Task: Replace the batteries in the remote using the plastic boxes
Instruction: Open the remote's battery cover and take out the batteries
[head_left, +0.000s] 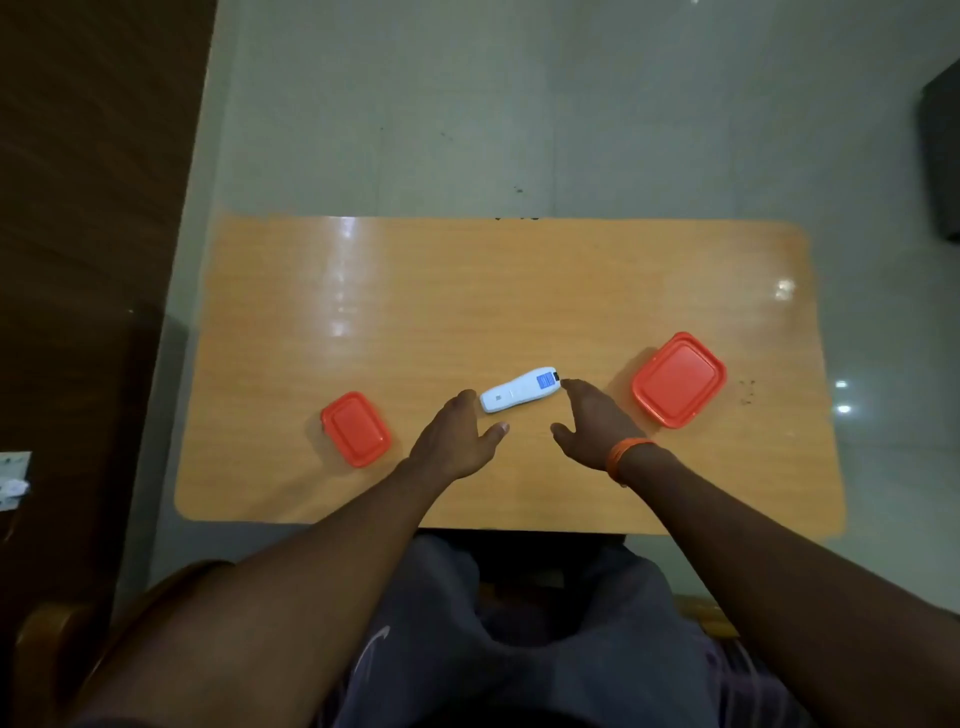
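A white remote (519, 390) with a blue label lies flat on the wooden table (467, 291), back side up, angled up to the right. My left hand (457, 436) hovers just below its near end, fingers apart, holding nothing. My right hand (595, 418), with an orange band on the wrist, is spread beside the remote's far end, fingertips close to it. A small red-lidded plastic box (356, 428) sits to the left. A larger red-lidded plastic box (678, 379) sits to the right. Both boxes have their lids on.
The table's near edge is right above my lap. Grey floor surrounds the table. A dark wooden wall stands on the left, and a dark object (943, 156) sits at the far right edge.
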